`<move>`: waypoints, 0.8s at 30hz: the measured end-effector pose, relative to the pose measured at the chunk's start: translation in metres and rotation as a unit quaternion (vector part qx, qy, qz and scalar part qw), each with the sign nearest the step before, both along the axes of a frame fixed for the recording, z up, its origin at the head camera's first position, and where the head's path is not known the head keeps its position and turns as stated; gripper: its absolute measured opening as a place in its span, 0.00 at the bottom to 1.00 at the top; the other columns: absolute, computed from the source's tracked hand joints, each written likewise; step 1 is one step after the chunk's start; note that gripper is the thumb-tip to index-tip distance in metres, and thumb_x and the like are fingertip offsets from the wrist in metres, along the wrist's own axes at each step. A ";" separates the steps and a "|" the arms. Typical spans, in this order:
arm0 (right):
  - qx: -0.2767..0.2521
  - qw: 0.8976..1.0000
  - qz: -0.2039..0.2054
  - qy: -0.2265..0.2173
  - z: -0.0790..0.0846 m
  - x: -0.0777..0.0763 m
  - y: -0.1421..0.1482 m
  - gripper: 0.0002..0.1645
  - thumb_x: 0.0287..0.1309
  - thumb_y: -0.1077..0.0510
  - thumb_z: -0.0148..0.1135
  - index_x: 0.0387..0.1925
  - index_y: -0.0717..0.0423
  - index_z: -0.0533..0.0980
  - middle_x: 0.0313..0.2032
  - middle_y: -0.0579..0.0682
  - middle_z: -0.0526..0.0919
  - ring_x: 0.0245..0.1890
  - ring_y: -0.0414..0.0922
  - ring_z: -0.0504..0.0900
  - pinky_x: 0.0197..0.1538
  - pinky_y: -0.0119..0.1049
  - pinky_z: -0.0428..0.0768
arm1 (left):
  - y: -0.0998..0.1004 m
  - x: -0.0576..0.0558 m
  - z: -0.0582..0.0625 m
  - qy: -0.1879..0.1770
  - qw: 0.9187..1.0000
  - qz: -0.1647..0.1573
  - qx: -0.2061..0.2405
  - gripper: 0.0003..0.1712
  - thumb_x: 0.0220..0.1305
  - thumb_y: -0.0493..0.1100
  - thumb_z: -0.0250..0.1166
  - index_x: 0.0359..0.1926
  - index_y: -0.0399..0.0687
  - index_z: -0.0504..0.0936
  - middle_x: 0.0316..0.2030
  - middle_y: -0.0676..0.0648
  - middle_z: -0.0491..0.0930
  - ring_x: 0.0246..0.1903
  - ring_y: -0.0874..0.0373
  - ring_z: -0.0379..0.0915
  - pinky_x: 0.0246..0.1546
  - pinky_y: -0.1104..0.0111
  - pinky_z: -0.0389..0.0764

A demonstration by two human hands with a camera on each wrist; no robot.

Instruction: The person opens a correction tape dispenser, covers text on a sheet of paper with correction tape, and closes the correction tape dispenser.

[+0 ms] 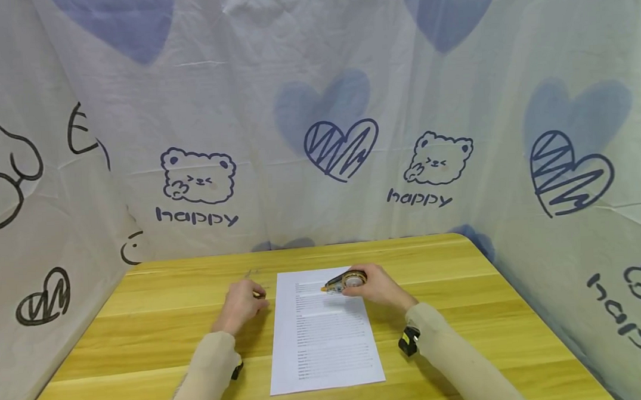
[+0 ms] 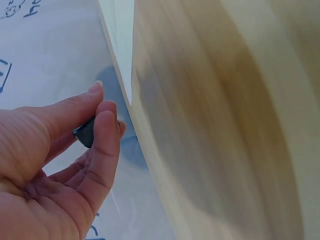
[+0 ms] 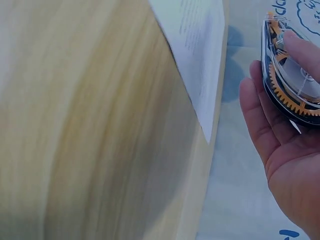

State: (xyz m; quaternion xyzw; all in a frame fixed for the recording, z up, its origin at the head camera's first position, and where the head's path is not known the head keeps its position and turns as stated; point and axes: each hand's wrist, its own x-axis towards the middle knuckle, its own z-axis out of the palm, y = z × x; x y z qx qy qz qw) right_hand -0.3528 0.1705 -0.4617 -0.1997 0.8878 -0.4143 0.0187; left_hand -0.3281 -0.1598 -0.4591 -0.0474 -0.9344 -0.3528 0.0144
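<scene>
My right hand (image 1: 382,288) holds a correction tape (image 1: 354,278) over the upper right of a printed sheet (image 1: 337,330). The tape's orange tip points left, toward the lines of text. In the right wrist view, orange gears and a white reel show through the clear case of the correction tape (image 3: 287,95), with the thumb on top and fingers beneath. Left of the sheet, my left hand (image 1: 241,303) pinches a small dark cap-like piece (image 2: 85,133) between thumb and fingers. Fingers hide part of that piece.
The sheet lies on a yellow wood-grain table (image 1: 455,331), its long side running toward me. A white curtain (image 1: 278,225) printed with hearts and bears hangs behind the table and along both sides.
</scene>
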 end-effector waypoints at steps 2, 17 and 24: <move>-0.001 1.000 -0.007 0.000 0.000 -0.001 0.000 0.27 0.51 0.49 0.75 0.52 0.52 0.79 0.43 0.50 0.84 0.40 0.42 0.82 0.43 0.34 0.83 | 0.005 0.000 0.000 0.003 1.000 -0.001 0.010 0.13 0.58 0.33 0.70 0.45 0.34 0.86 0.44 0.37 0.86 0.24 0.57 0.79 0.23 0.71 0.78; 0.004 1.000 -0.010 -0.010 0.004 0.001 -0.006 0.24 0.51 0.50 0.75 0.50 0.52 0.80 0.42 0.51 0.84 0.39 0.43 0.81 0.41 0.36 0.82 | 0.028 0.005 0.002 0.004 0.997 -0.007 0.075 0.17 0.56 0.32 0.71 0.49 0.34 0.85 0.38 0.40 0.87 0.28 0.57 0.83 0.26 0.70 0.83; -0.012 1.000 -0.007 -0.026 0.004 0.000 -0.009 0.28 0.51 0.49 0.75 0.53 0.53 0.78 0.44 0.52 0.83 0.40 0.44 0.81 0.42 0.37 0.83 | 0.037 0.006 0.002 0.028 0.990 -0.036 0.130 0.17 0.57 0.34 0.71 0.49 0.33 0.84 0.37 0.41 0.86 0.29 0.59 0.83 0.34 0.63 0.87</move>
